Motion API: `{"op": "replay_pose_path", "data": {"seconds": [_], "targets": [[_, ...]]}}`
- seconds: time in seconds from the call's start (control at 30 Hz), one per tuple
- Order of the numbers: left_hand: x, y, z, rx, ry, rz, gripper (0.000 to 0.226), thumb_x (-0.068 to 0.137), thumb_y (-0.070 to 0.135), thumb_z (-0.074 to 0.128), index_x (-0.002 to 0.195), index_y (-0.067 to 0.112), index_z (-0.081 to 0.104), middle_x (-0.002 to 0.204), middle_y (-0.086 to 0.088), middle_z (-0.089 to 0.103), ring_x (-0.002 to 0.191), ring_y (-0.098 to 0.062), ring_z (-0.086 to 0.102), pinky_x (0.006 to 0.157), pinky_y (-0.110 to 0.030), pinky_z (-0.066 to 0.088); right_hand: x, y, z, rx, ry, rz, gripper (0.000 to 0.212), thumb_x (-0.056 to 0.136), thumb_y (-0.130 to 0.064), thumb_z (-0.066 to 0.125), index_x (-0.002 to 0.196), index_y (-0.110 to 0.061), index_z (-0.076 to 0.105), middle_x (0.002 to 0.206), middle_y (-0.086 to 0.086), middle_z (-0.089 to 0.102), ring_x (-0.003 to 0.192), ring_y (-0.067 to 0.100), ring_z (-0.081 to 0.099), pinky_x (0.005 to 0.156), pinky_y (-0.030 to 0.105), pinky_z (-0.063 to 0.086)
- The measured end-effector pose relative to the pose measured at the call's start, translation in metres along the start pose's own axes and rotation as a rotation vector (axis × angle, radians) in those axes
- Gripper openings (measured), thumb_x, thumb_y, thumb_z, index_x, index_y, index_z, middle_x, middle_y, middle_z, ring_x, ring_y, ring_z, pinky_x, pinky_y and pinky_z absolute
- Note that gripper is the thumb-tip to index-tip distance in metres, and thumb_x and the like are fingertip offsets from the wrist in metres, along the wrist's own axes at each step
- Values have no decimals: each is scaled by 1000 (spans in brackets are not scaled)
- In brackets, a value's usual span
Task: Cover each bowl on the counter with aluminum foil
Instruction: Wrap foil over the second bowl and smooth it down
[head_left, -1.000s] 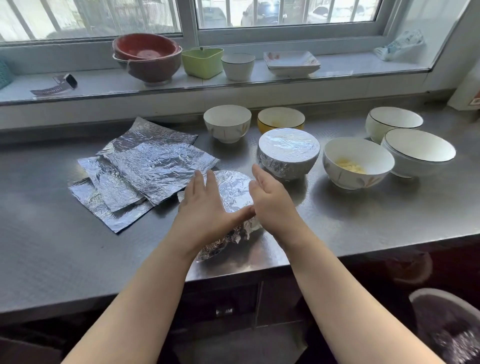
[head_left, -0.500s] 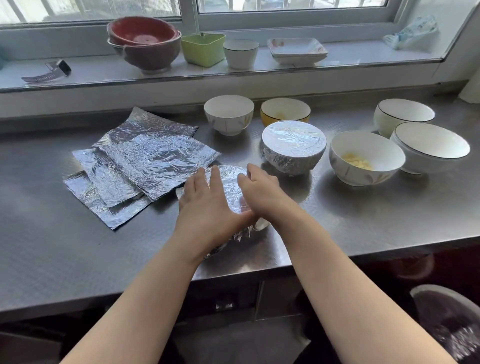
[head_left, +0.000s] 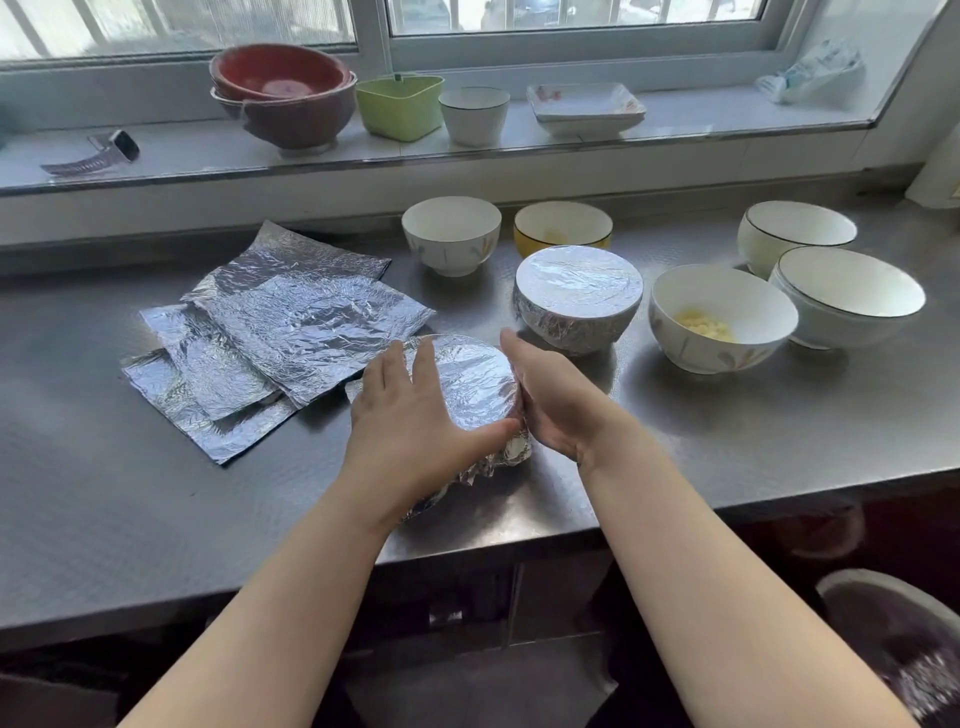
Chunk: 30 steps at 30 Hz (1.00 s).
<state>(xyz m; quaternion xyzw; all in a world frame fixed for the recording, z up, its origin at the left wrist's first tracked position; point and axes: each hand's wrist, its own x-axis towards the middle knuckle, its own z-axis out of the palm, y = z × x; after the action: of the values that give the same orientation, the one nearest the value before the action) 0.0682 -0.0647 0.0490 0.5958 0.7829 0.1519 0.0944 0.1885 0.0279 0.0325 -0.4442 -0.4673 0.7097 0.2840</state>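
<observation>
A bowl under a sheet of aluminum foil (head_left: 470, 382) stands near the counter's front edge. My left hand (head_left: 415, 431) lies flat on its left side, fingers straight, thumb along the near rim. My right hand (head_left: 553, 402) presses the foil against the bowl's right side with straight fingers. Behind it stands a bowl fully wrapped in foil (head_left: 577, 296). Uncovered bowls stand around: a white one (head_left: 451, 234), a yellow one (head_left: 562, 228), a white one holding pale food (head_left: 722, 317), and two white ones at the right (head_left: 849, 293) (head_left: 795, 234). Spare foil sheets (head_left: 270, 332) lie to the left.
The steel counter (head_left: 727, 436) ends close to my body. On the window sill (head_left: 182, 156) sit stacked red bowls (head_left: 283, 93), a green container (head_left: 400, 106), a white cup (head_left: 474, 114), a square dish (head_left: 584, 106) and a watch (head_left: 98, 156).
My right hand moved from the top of the foil round to the bowl's right side. My left hand slid a little forward over the foil. The camera tilted slightly.
</observation>
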Motion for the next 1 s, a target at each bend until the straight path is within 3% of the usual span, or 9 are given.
{"op": "replay_pose_path", "data": {"seconds": [0.23, 0.4, 0.57, 0.63, 0.73, 0.8, 0.87, 0.93, 1.0], "targets": [[1, 0, -2, 4, -9, 9, 123, 62, 86, 51, 155, 21, 3, 163, -9, 2, 149, -25, -2, 119, -45, 8, -8, 1, -7, 168, -192, 68, 70, 101, -58, 15, 138, -10, 51, 132, 12, 61, 124, 26, 58, 103, 37, 45], [2, -2, -5, 27, -17, 23, 123, 62, 85, 53, 155, 21, 5, 162, -10, 8, 148, -27, 4, 120, -45, 12, -13, -5, -13, 114, -275, 118, 82, 97, -66, 9, 146, -9, 42, 143, 13, 52, 135, 28, 46, 117, 40, 27], [3, -3, -6, 39, -35, 30, 125, 60, 88, 51, 155, 20, 5, 162, -10, 10, 148, -28, 6, 120, -45, 13, -35, -27, -26, 38, 117, -41, 59, 106, -37, 30, 145, 7, 31, 151, 22, 35, 141, 31, 36, 115, 36, 31], [3, -3, -6, 37, -35, 28, 124, 62, 87, 53, 155, 20, 5, 162, -10, 10, 148, -28, 5, 119, -46, 14, -51, -30, -29, 109, 133, -172, 47, 106, -24, 36, 142, 5, 39, 147, 19, 45, 134, 25, 46, 107, 29, 39], [3, -4, -5, 47, -33, 24, 124, 63, 87, 53, 155, 20, 4, 162, -10, 9, 148, -29, 5, 120, -46, 13, -72, -29, -10, 144, 100, -188, 47, 102, -13, 38, 141, 13, 32, 145, 31, 37, 136, 32, 42, 101, 27, 41], [3, -4, -4, 48, -29, 24, 124, 63, 87, 53, 155, 20, 5, 162, -11, 9, 148, -29, 5, 120, -46, 13, -76, -25, 1, 119, 114, -173, 45, 101, -10, 38, 137, 17, 29, 134, 34, 40, 133, 38, 36, 108, 37, 39], [3, -3, -4, 45, -23, 24, 123, 63, 86, 53, 155, 19, 6, 162, -10, 9, 148, -29, 5, 119, -46, 13, -78, -21, 8, 108, 96, -164, 39, 101, -10, 38, 131, 13, 45, 116, 20, 60, 124, 34, 48, 110, 44, 32], [2, -3, -4, 42, -22, 24, 122, 63, 86, 52, 155, 20, 5, 162, -10, 8, 148, -28, 4, 119, -46, 13, -73, -18, 11, 87, 87, -166, 26, 100, -12, 40, 98, -11, 66, 84, -10, 65, 93, 20, 64, 112, 44, 34], [2, -3, -4, 42, -28, 22, 122, 64, 86, 52, 155, 21, 3, 163, -9, 5, 149, -27, 1, 119, -45, 11, -66, -17, 10, 34, 132, -181, 29, 99, -14, 42, 75, -20, 55, 73, -9, 55, 84, 11, 52, 111, 45, 37]]}}
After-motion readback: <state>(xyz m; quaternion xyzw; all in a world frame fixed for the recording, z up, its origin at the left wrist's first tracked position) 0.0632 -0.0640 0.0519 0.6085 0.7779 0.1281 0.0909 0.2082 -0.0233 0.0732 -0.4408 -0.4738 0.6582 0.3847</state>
